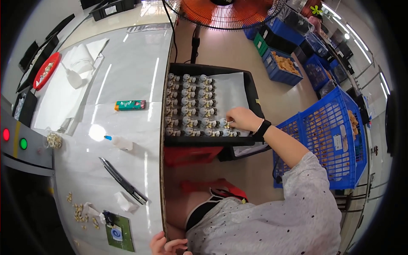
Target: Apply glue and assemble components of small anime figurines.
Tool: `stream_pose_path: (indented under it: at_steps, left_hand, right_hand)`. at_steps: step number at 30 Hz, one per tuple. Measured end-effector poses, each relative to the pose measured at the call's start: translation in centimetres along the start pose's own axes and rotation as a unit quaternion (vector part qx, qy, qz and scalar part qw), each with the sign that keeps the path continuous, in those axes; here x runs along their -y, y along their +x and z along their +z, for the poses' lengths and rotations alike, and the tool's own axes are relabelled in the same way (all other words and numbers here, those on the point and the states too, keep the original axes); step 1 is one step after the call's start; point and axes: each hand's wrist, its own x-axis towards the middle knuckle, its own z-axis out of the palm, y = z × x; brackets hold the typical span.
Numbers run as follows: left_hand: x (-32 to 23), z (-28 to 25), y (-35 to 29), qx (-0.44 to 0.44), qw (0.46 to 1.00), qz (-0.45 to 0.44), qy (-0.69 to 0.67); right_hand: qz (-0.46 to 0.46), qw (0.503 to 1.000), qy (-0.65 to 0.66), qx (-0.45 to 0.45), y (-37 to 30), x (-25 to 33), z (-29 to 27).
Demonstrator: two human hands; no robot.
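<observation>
My right hand (243, 118) reaches over a black tray (253, 91), its fingertips closed on a small grey-and-white figurine (224, 123) in the row nearest the hand. Several like figurines (189, 100) stand in rows on the tray's left part, over a white liner sheet (231, 93). At the lower edge, my left hand (168, 245) rests by the table's edge, with loosely bent fingers apart and nothing seen in them. Nearest to it on the table lies a green board (124, 238) bearing a small blue-and-white piece.
The grey-white table (91, 161) holds black tweezers (122, 180), a dropper bottle (121, 143), a green lighter (130, 105), a white cloth (80, 59) and small loose parts (78, 212). A fan (225, 12) stands beyond the tray; a blue crate (325, 140) is at right.
</observation>
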Motion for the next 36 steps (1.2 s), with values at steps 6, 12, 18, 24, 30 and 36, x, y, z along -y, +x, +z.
stream_pose_path:
  at_steps: [6, 12, 18, 24, 30, 36]
  left_hand:
    - [-0.1, 0.1, 0.2, 0.039, 0.999, -0.009, 0.018]
    - [-2.2, -1.5, -1.0, 0.058, 0.994, -0.002, 0.088]
    - [-5.1, -3.3, -6.9, 0.178, 0.957, -0.063, 0.22]
    - [-13.3, -8.1, -14.2, -0.003, 0.909, -0.038, 0.415]
    - [-17.3, -16.6, -6.2, -0.261, 0.675, 0.068, 0.687]
    - [-16.2, -37.0, -5.2, -0.32, 0.559, -0.168, 0.746]
  right_hand:
    - [0.041, 0.992, -0.097, -0.067, -1.4, 1.8, -1.8]
    - [-0.176, 0.935, 0.237, -0.194, 2.1, 17.2, -6.9]
    - [-0.244, 0.912, 0.267, -0.192, 7.2, 24.1, -6.9]
    - [-0.267, 0.682, 0.679, 0.053, 0.0, 30.1, -6.0]
    - [-0.311, 0.635, 0.687, 0.169, -2.9, 32.7, -1.2]
    - [-0.304, 0.629, 0.701, 0.143, -3.1, 33.0, -0.8]
